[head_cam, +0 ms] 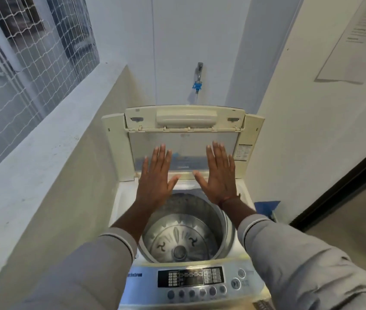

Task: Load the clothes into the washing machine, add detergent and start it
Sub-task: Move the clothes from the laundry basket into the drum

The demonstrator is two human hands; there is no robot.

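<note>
So, lid up, drum bare, nothing loaded yet.

We hold the left hand (156, 175) and right hand (219, 175) flat with fingers spread, gripping nothing, in front of the raised lid (185, 148) of the washing machine (122, 198); whether the fingertips touch it we cannot tell. The drum (184, 233) below is bare metal, and neither clothes nor detergent shows anywhere in view, so we judge loading not begun. The likeliest slip, we think, is the folded lid tipping forward onto our wrists if it is not resting fully back once we let go. Our sleeves (289, 253) hang just above the control panel (191, 278), and a brush there could press a button before anything is in. The tap (199, 70) on the wall behind could also be closed, which would leave a started cycle dry.
</note>
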